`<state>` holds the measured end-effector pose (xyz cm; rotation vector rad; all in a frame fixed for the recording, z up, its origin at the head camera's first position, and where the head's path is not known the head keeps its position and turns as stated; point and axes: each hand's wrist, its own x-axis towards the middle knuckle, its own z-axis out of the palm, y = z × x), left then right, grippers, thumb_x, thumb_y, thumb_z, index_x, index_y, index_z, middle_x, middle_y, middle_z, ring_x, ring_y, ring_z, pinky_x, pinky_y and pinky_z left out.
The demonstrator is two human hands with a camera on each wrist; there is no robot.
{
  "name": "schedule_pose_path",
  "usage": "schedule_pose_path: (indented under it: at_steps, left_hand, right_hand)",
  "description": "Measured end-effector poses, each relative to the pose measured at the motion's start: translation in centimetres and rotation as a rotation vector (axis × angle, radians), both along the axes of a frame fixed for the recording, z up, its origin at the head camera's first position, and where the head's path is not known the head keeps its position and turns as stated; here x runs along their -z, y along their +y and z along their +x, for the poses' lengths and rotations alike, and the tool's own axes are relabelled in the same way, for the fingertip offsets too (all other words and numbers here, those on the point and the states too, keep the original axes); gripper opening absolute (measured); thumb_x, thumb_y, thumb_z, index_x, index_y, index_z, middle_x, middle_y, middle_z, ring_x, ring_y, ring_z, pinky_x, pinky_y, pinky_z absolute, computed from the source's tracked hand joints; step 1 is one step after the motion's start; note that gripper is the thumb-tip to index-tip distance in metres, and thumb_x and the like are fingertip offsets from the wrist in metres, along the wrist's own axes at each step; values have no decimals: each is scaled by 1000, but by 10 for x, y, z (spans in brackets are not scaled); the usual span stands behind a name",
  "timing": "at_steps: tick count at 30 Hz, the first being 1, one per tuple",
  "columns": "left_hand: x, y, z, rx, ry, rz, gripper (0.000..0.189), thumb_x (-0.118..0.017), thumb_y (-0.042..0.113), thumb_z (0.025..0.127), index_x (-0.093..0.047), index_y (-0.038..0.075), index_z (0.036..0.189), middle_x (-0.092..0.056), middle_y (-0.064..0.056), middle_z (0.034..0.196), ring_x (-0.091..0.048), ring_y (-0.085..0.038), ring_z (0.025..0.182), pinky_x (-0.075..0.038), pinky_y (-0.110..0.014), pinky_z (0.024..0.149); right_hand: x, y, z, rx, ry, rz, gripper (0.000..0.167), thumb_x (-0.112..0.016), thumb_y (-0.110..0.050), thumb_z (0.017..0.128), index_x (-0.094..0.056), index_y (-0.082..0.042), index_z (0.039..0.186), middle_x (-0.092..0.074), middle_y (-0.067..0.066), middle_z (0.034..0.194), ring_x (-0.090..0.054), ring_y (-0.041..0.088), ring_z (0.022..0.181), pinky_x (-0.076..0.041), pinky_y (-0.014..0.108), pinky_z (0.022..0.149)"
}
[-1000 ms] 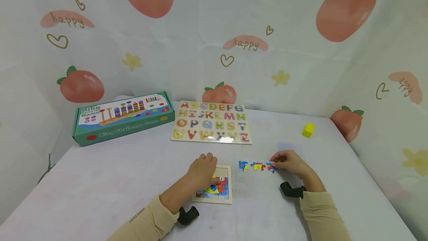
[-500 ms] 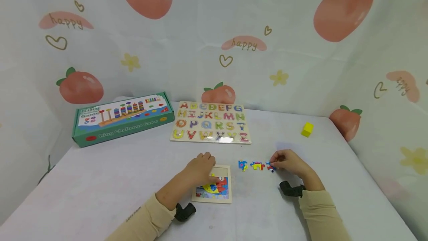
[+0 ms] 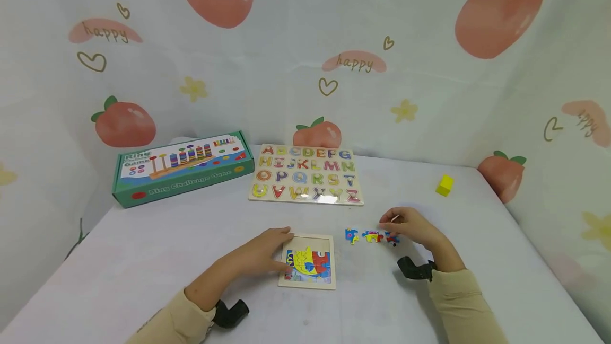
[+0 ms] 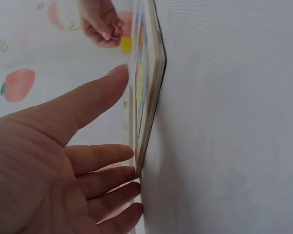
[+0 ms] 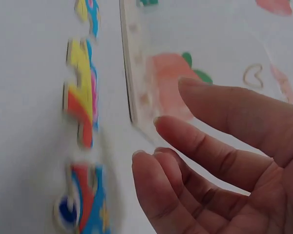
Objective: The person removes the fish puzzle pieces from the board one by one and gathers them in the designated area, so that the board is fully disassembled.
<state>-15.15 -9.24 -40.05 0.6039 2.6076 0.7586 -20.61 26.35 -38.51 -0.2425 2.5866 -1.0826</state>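
Note:
A square wooden jigsaw tray (image 3: 312, 241) lies on the table, partly filled with yellow, red and blue pieces. At its left edge is my left hand (image 3: 260, 254), thumb apart from the extended fingers; the left wrist view shows the fingertips by the tray's rim (image 4: 151, 112), though contact is hard to tell. To the right lie three loose jigsaw pieces in a row: a blue one (image 3: 351, 236), a yellow and red one (image 5: 80, 83) and a red and blue one (image 5: 90, 197). Just above the last hovers my right hand (image 3: 412, 226), fingers loosely bent, nothing between thumb and fingertips.
Behind the tray lies a wooden alphabet board (image 3: 305, 174). A green Ring Challenge Game box (image 3: 183, 169) sits at the back left. Towards the right rear edge rests a yellow block (image 3: 445, 185). A printed cloth (image 3: 267, 79) hangs behind the table.
My left hand has drawn back leftward from over the tray, uncovering the puzzle. My right hand has let go of the rightmost piece and risen slightly above it.

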Motion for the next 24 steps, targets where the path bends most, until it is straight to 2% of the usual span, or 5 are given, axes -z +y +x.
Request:
schedule_pose_path:
  at_steps: [5, 10, 16, 24]
  left_hand:
    - [3, -6, 3, 16, 13, 50, 76, -74, 35, 77, -41, 4, 139, -32, -9, 151, -26, -30, 140, -27, -49, 112]
    - [6, -6, 4, 21, 52, 39, 82, -76, 35, 76, -38, 3, 141, -31, -11, 151, -27, -31, 140, -29, -48, 111]
    - [9, -6, 3, 9, 63, 36, 85, -76, 37, 75, -37, 2, 142, -31, -12, 151, -27, -31, 140, -29, -48, 111]
    - [10, -6, 3, 19, 51, 40, 85, -75, 40, 76, -37, 2, 142, -31, -12, 151, -27, -32, 140, -28, -49, 112]
  right_hand:
    - [-9, -30, -1, -128, 62, -14, 23, -66, -23, 87, -64, -3, 97, -60, 7, 90, -54, 17, 79, -48, 28, 65]
    - [-13, -65, 0, -242, 85, -45, 21, -69, -22, 84, -64, -4, 95, -61, 5, 90, -54, 17, 80, -48, 25, 62]
    - [-8, -114, 2, -371, 20, -19, 17, -72, -19, 81, -66, -7, 92, -62, 0, 86, -54, 14, 79, -48, 23, 64]
    - [-7, -157, 5, -446, -41, 35, 11, -74, -14, 79, -69, -10, 88, -64, -3, 84, -56, 12, 77, -50, 22, 68]
